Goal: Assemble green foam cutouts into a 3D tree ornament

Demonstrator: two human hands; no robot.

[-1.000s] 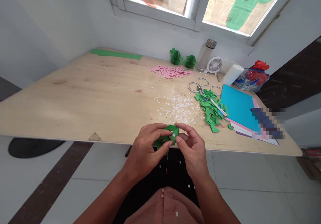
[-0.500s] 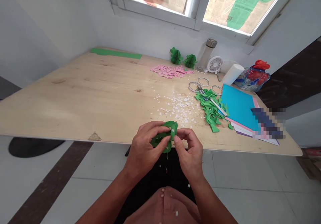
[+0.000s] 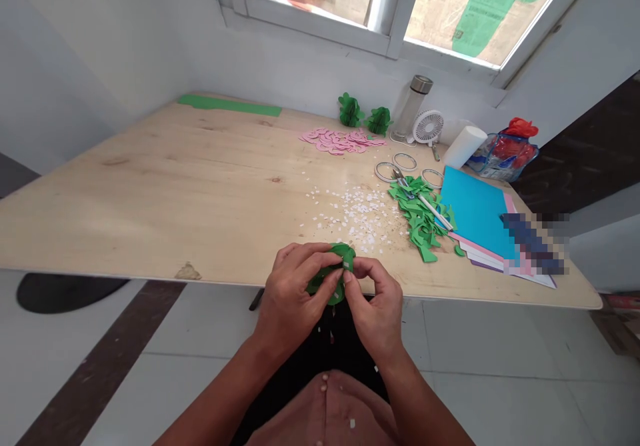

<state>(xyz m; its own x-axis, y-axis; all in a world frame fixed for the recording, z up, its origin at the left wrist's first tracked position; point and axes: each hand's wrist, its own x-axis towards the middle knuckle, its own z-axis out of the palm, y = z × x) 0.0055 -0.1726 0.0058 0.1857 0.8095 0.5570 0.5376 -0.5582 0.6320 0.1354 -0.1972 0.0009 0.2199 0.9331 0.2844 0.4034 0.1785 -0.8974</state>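
Note:
A green paper piece (image 3: 336, 293) with small white squares on it is held between both hands at the table's front edge. My left hand (image 3: 295, 286) grips its left side, fingers bent over the top and thumb in front. My right hand (image 3: 375, 299) pinches its right edge with thumb and index finger, close to the left fingertips. Part of the paper is hidden by the fingers. Just beyond the hands, many white paper bits (image 3: 363, 213) lie scattered on the wooden table (image 3: 200, 193).
Green scraps (image 3: 423, 226) with scissors and a white pen lie right, beside tape rings (image 3: 405, 161) and blue sheets (image 3: 475, 209). Behind are pink cutouts (image 3: 340, 141), green paper trees (image 3: 350, 110), a bottle (image 3: 413, 106), a fan (image 3: 428, 127) and a white roll (image 3: 465, 147).
The fingertips of both hands have drawn slightly closer together on the green paper, and its upper right part has tilted a little. Things on the table have stayed put.

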